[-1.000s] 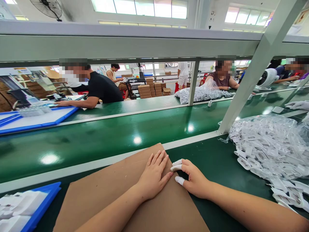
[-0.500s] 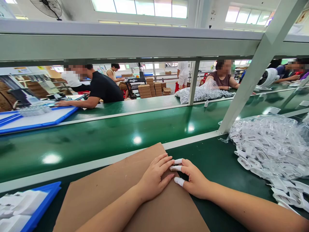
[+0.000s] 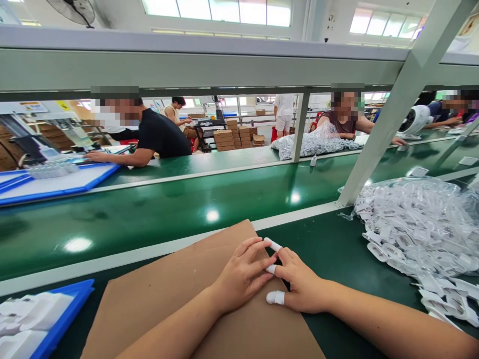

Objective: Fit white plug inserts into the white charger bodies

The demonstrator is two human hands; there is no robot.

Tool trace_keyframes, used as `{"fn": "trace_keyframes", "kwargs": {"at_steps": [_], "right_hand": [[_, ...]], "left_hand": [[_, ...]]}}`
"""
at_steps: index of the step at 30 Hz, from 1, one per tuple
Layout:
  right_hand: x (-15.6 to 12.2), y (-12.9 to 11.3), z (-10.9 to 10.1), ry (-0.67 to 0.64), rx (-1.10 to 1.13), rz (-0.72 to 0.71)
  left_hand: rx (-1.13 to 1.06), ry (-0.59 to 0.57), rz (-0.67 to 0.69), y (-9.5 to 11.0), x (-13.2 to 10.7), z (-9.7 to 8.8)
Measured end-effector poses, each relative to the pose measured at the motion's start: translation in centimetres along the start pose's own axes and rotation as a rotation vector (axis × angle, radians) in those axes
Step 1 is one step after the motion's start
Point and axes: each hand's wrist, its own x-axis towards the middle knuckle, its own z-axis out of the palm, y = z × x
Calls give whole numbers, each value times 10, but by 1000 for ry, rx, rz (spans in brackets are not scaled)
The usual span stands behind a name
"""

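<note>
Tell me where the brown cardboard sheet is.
Head view, bottom centre: the cardboard sheet lies flat under the left hand, right hand at its edge, between blue tray and white bagged parts.

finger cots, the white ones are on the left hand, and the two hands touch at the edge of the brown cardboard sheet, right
Not quite. The head view shows the white finger cots on the right hand, not on the left hand, which is bare. The rest holds: the two hands touch at the edge of the brown cardboard sheet.
</note>
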Motion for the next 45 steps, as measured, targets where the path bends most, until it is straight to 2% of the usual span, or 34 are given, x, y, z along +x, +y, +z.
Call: {"fn": "trace_keyframes", "kwargs": {"at_steps": [5, 15, 26, 32, 45], "right_hand": [[0, 1, 3, 10, -12, -1], [1, 0, 3, 60, 45, -5], [2, 2, 4, 65, 70, 10], [2, 2, 2, 62, 88, 15], [2, 2, 2, 57, 89, 11]], "left_hand": [[25, 10, 24, 2, 0, 1], [-8, -20, -32, 2, 1, 0], [-140, -161, -181, 2, 5, -1], [-207, -152, -195, 2, 8, -2], [-206, -157, -198, 3, 8, -3]]}}
